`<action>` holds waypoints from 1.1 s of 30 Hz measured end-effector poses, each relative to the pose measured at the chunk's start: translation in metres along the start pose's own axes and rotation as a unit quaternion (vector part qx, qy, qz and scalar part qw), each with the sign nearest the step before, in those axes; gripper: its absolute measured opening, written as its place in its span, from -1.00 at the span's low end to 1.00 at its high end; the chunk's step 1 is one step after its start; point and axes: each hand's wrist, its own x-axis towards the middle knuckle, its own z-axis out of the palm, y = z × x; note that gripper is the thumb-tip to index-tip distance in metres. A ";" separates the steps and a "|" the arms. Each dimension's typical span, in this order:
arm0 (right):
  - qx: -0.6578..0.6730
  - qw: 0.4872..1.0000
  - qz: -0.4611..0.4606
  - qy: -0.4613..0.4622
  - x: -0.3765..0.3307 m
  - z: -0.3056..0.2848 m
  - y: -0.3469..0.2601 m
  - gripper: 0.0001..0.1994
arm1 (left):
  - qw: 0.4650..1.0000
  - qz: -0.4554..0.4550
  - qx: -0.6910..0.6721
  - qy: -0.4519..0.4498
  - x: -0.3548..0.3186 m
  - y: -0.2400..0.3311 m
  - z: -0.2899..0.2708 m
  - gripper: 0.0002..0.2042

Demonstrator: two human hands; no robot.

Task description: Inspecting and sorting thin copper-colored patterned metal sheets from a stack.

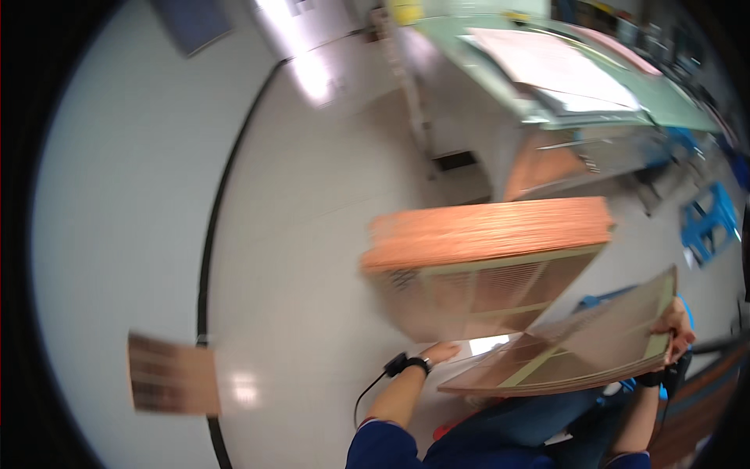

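Note:
My right hand [676, 331] is closed round the right edge of a few thin copper-coloured circuit board panels [578, 363]. These panels tilt above my lap, and their surface carries pale green bands. My left hand [443, 352] reaches in beside their left end, just below a thick stack of similar panels [492, 230]. Motion blur smears its fingers, so whether it touches a panel does not show. The stack stands in front of me with its copper edges uppermost and a patterned panel face toward me.
A green-topped table [500, 98] with white papers [555, 66] stands ahead on the right. A blue stool [709, 223] is at the far right. Another copper-coloured panel [173, 375] leans by the wall at the left. A cable [367, 395] trails from my left wristband.

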 end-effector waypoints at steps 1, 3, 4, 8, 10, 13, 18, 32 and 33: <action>-0.022 0.999 -0.013 0.020 0.001 0.004 -0.009 -0.29 | 0.998 -0.054 0.023 -0.010 0.013 -0.006 0.009 -0.48; -0.046 0.997 -0.037 0.049 0.016 0.024 -0.022 -0.30 | 0.994 -0.095 0.034 -0.039 0.033 -0.035 0.025 -0.46; -0.029 0.997 -0.052 0.044 0.025 0.027 -0.028 -0.31 | 0.992 -0.116 0.031 -0.047 0.047 -0.049 0.034 -0.46; -0.043 0.994 -0.085 0.058 0.056 0.046 -0.031 -0.32 | 0.989 -0.136 -0.037 0.037 0.062 -0.168 0.058 -0.41; -0.113 0.986 -0.102 0.064 0.053 0.015 -0.029 -0.32 | 0.986 -0.158 -0.043 -0.027 0.092 -0.106 0.090 -0.41; -0.115 0.987 -0.098 0.045 0.050 0.009 -0.027 -0.35 | 0.965 -0.243 -0.077 -0.055 0.067 -0.056 0.089 -0.43; -0.099 0.988 -0.095 0.075 0.048 0.012 -0.030 -0.33 | 0.959 -0.263 -0.106 0.007 0.034 -0.029 0.100 -0.44; -0.026 0.960 -0.266 0.079 0.069 -0.090 -0.124 -0.29 | 0.972 -0.186 -0.138 0.033 -0.012 0.085 0.113 -0.45; -0.037 0.960 -0.269 0.071 0.068 -0.112 -0.141 -0.30 | 0.970 -0.166 -0.173 0.038 -0.014 0.097 0.119 -0.45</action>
